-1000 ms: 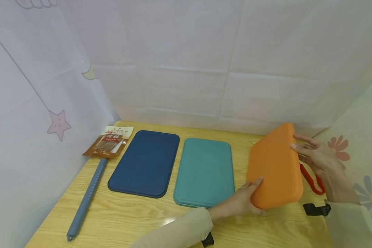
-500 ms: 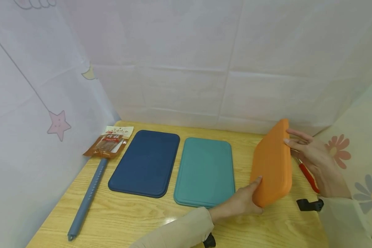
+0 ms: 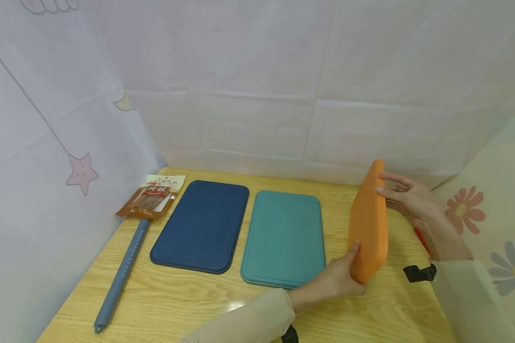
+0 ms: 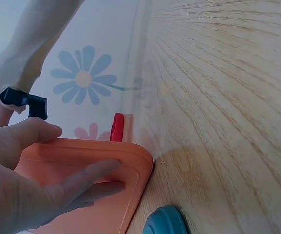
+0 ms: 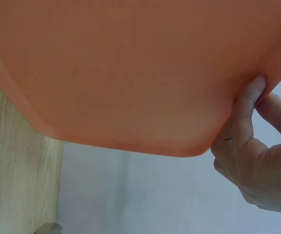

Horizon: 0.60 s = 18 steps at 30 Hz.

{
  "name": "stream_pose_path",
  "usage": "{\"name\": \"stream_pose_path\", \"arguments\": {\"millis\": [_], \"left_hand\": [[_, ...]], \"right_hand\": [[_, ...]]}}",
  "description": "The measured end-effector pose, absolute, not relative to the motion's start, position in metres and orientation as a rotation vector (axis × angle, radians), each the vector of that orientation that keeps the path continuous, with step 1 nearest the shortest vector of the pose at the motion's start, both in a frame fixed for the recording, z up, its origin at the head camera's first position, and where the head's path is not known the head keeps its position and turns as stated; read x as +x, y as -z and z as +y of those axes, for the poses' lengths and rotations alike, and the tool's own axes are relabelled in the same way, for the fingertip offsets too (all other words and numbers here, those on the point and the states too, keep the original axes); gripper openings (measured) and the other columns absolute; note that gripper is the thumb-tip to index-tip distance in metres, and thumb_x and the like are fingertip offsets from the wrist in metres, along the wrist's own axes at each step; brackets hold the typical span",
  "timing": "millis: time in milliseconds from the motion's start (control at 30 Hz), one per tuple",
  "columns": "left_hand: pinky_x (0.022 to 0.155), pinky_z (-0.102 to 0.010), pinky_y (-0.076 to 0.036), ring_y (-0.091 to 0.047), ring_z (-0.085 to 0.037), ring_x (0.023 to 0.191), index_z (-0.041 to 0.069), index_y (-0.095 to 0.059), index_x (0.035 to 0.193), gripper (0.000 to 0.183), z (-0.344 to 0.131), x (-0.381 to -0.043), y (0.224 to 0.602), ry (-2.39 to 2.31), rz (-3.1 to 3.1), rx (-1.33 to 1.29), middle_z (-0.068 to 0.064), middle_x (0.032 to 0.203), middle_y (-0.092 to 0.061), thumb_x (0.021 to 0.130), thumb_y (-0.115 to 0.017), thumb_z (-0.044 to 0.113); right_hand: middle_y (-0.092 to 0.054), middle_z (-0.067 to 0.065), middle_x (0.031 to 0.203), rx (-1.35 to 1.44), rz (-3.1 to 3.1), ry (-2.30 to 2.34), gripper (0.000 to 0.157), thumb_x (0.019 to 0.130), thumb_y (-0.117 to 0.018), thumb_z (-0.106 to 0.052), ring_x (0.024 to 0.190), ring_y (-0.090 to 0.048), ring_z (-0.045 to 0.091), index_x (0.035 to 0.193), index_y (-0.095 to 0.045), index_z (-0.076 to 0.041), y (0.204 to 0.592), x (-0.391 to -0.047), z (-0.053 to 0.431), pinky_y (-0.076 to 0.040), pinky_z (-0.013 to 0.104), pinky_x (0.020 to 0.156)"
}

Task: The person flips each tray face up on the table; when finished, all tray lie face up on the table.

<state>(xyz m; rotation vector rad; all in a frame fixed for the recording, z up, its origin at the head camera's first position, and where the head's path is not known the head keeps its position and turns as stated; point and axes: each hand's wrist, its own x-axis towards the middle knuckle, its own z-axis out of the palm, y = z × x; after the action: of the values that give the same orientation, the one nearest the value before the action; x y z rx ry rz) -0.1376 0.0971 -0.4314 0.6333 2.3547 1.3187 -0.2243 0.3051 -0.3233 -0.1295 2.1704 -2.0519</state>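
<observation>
Both hands hold an orange rectangular tray [image 3: 366, 228] on its edge, near the right end of the table. The left hand [image 3: 336, 281] grips its near lower end, with the thumb over the edge and the fingers laid along one broad face, as the left wrist view shows. The right hand [image 3: 416, 202] pinches the rim at the far upper corner; in the right wrist view its fingers [image 5: 250, 97] lie on the tray's smooth inner face. Left of the tray a teal tray [image 3: 283, 238] lies flat, with a dark blue tray [image 3: 200, 226] beyond it.
A brown food packet [image 3: 150, 200] lies at the table's far left corner, by the end of a long grey-blue stick [image 3: 122, 276]. Behind the right forearm shows part of a red handle [image 3: 422, 240]. Printed cloth walls [image 3: 248, 124] close in the back and sides.
The orange tray has turned steeper, from leaning to nearly upright, as the right hand moved left and slightly away. The left hand stays at the near end. The red handle has become mostly hidden.
</observation>
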Motion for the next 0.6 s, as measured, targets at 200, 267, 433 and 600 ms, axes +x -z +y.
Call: {"name": "stream_pose_path", "arguments": {"millis": [200,267,433,600], "left_hand": [[0.055,-0.019,-0.045,-0.054,-0.002,0.076,0.021,-0.020,0.155,0.096,0.096,-0.135,0.424,-1.411,2.303,0.568,0.001,0.126,-0.060,0.079,-0.077,0.009],[0.058,-0.019,-0.045,-0.055,-0.001,0.081,0.021,-0.022,0.155,0.096,0.095,-0.133,0.423,-1.449,2.292,0.546,0.002,0.132,-0.056,0.078,-0.077,0.006],[0.062,-0.017,-0.045,-0.054,0.000,0.087,0.017,-0.025,0.154,0.095,0.094,-0.130,0.421,-1.536,2.279,0.523,0.006,0.140,-0.049,0.075,-0.075,0.001],[0.066,-0.018,-0.049,-0.060,-0.004,0.099,0.015,-0.024,0.154,0.089,0.094,-0.126,0.416,-1.725,2.108,0.472,0.004,0.145,-0.043,0.080,-0.071,0.000]], "right_hand": [[-0.061,-0.002,0.097,-0.117,2.208,2.006,0.060,0.090,-0.069,-0.011,0.088,-0.063,0.010,0.144,-0.043,-0.008,0.321,-0.227,0.295,-0.054,0.024,0.075],[-0.060,-0.003,0.098,-0.098,2.223,1.977,0.060,0.090,-0.070,-0.013,0.088,-0.063,0.010,0.144,-0.043,-0.009,0.321,-0.228,0.293,-0.054,0.024,0.075],[-0.061,-0.006,0.102,-0.070,2.289,1.894,0.061,0.090,-0.070,-0.017,0.087,-0.062,0.009,0.143,-0.042,-0.010,0.320,-0.231,0.287,-0.055,0.024,0.074],[-0.063,-0.005,0.098,-0.071,2.306,1.879,0.064,0.089,-0.071,-0.017,0.084,-0.063,0.010,0.144,-0.041,-0.005,0.319,-0.233,0.280,-0.056,0.027,0.074]]}}
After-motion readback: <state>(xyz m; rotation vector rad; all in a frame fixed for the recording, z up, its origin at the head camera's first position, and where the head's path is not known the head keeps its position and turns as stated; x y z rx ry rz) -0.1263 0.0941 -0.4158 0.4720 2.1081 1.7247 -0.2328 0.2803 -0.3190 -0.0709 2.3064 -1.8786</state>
